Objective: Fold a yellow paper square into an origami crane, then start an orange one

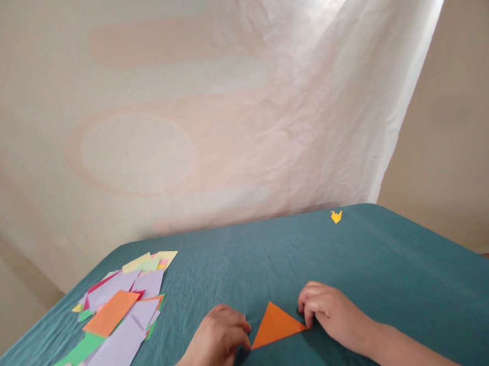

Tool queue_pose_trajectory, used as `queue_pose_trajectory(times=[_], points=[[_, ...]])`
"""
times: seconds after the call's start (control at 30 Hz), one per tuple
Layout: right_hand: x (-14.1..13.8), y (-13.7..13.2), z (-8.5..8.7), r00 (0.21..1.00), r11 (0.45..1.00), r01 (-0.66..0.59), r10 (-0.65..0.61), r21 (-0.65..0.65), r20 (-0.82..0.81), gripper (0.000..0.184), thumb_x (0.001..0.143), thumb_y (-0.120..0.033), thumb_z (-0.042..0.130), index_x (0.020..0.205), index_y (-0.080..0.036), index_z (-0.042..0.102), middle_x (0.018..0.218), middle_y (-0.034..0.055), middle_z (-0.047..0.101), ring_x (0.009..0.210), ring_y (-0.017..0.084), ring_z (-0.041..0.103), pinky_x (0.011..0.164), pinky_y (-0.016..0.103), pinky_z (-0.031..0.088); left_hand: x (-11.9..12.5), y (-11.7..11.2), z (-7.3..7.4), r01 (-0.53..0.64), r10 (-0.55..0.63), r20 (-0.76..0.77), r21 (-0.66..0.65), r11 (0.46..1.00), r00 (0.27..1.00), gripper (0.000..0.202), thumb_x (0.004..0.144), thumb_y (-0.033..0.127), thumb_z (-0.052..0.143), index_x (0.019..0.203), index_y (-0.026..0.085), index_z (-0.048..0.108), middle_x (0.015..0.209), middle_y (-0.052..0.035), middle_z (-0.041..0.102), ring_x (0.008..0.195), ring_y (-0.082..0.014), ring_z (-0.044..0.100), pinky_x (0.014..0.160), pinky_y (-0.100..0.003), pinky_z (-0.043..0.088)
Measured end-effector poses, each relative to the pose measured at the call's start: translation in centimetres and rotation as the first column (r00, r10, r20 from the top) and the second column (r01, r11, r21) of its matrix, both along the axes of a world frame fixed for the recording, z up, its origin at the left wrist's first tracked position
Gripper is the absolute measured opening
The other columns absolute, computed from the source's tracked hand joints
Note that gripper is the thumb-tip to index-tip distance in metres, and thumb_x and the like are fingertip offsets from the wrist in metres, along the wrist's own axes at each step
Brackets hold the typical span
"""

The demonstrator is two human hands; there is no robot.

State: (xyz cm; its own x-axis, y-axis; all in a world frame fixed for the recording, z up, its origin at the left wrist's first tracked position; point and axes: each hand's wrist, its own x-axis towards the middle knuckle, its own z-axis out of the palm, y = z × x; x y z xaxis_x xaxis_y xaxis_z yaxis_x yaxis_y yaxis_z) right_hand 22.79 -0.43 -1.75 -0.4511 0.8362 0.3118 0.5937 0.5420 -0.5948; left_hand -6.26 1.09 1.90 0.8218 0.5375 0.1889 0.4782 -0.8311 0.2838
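Observation:
An orange paper folded into a triangle point(275, 324) lies flat on the teal tablecloth point(357, 264) near the front edge. My left hand point(216, 342) rests at the triangle's lower left corner, its fingers curled and pinching that tip. My right hand point(329, 313) sits at the right corner, with curled fingers pressing on that point. Both hands touch the paper.
A loose pile of coloured paper sheets point(112, 323), lilac, orange, green, yellow and pink, spreads over the table's left side. A small yellow folded paper figure point(336, 216) stands near the far right edge. A creased white cloth backdrop point(207, 108) hangs behind the table.

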Motion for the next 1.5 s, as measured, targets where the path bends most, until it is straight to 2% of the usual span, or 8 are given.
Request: queue_pose_trajectory(times=[0.13, 0.27, 0.5, 0.63, 0.9, 1.1, 1.33, 1.5], points=[[-0.6, -0.1, 0.4, 0.990, 0.996, 0.083, -0.087, -0.043, -0.110, 0.029, 0.083, -0.002, 0.042, 0.088, -0.019, 0.065, 0.090, 0.0027, 0.064, 0.090, 0.015, 0.056, 0.083, 0.029, 0.043, 0.6, 0.3, -1.7, -0.240, 0.258, 0.158, -0.123, 0.963, 0.953, 0.030, 0.086, 0.015, 0.044, 0.109, 0.025, 0.061, 0.101, -0.0052, 0.064, 0.096, -0.0181, 0.058, 0.087, -0.032, 0.045], [-1.4, -0.5, 0.8, 0.999, 0.999, 0.003, -0.005, -0.044, -0.044, 0.029, 0.077, -0.021, 0.065, 0.106, -0.021, 0.061, 0.109, 0.0057, 0.060, 0.104, 0.020, 0.051, 0.092, 0.036, 0.040, 1.7, -0.2, -2.1, -0.280, 0.297, 0.113, -0.147, 0.949, 0.948, 0.051, 0.068, 0.026, 0.073, 0.116, 0.026, 0.057, 0.114, -0.0065, 0.056, 0.106, -0.0251, 0.050, 0.093, -0.039, 0.041], [-2.3, -1.1, 0.8, 0.998, 0.994, -0.057, 0.058, 0.089, -0.015, 0.009, 0.078, -0.011, 0.062, 0.083, -0.019, 0.061, 0.097, 0.0035, 0.058, 0.100, 0.018, 0.049, 0.089, 0.034, 0.039, 3.0, -0.8, -2.2, -0.247, 0.252, 0.200, -0.054, 0.968, 0.947, 0.014, 0.081, 0.009, 0.056, 0.085, 0.022, 0.062, 0.106, -0.0047, 0.054, 0.102, -0.0209, 0.048, 0.087, -0.035, 0.039], [-2.6, -1.7, 1.6, 0.991, 0.973, -0.120, 0.106, 0.195, 0.082, 0.010, 0.086, -0.021, 0.057, 0.092, -0.021, 0.064, 0.102, 0.0059, 0.056, 0.103, 0.021, 0.046, 0.091, 0.039, 0.036, 2.8, -0.3, -2.0, -0.213, 0.195, 0.198, 0.073, 0.974, 0.961, 0.024, 0.089, 0.009, 0.041, 0.084, 0.021, 0.060, 0.095, -0.0050, 0.056, 0.092, -0.0197, 0.049, 0.081, -0.035, 0.038], [-2.9, -1.2, 0.6, 0.994, 0.990, -0.093, 0.086, 0.105, 0.072, 0.025, 0.096, -0.023, 0.040, 0.096, -0.021, 0.065, 0.084, 0.0034, 0.061, 0.085, 0.017, 0.052, 0.079, 0.032, 0.040, 3.0, -1.4, -0.6, -0.103, 0.103, 0.010, 0.131, 0.986, 0.995, 0.031, 0.082, 0.007, 0.045, 0.108, 0.022, 0.054, 0.104, -0.0067, 0.056, 0.095, -0.0213, 0.050, 0.084, -0.036, 0.039], [-2.5, -1.0, -0.1, 0.999, 0.997, -0.040, 0.042, 0.062, -0.029, 0.026, 0.096, -0.016, 0.040, 0.109, -0.021, 0.061, 0.089, 0.0038, 0.065, 0.083, 0.016, 0.056, 0.079, 0.032, 0.044, 3.0, -1.2, -1.1, -0.002, -0.005, 0.034, 0.197, 0.980, 0.999, 0.022, 0.089, 0.011, 0.038, 0.088, 0.020, 0.057, 0.081, -0.0035, 0.059, 0.079, -0.0155, 0.056, 0.078, -0.029, 0.042], [-2.0, -0.6, 0.1, 0.992, 0.965, 0.023, -0.054, 0.261, 0.111, 0.029, 0.089, -0.010, 0.049, 0.104, -0.029, 0.066, 0.124, 0.0062, 0.050, 0.117, 0.024, 0.041, 0.095, 0.042, 0.039, 2.3, -0.5, -0.4, 0.088, -0.104, 0.081, 0.181, 0.980, 0.991, 0.030, 0.089, 0.004, 0.033, 0.098, 0.020, 0.056, 0.087, -0.0039, 0.065, 0.083, -0.0134, 0.060, 0.083, -0.027, 0.044], [-2.0, -0.9, 0.5, 0.989, 0.951, -0.029, -0.017, 0.308, 0.147, 0.022, 0.091, -0.013, 0.049, 0.095, -0.025, 0.066, 0.110, 0.0039, 0.058, 0.111, 0.021, 0.045, 0.091, 0.039, 0.038, 2.0, -0.8, -0.2, 0.042, -0.057, 0.055, 0.236, 0.971, 0.997, 0.027, 0.086, 0.004, 0.036, 0.097, 0.021, 0.055, 0.088, -0.0037, 0.064, 0.085, -0.0147, 0.061, 0.091, -0.031, 0.043]])
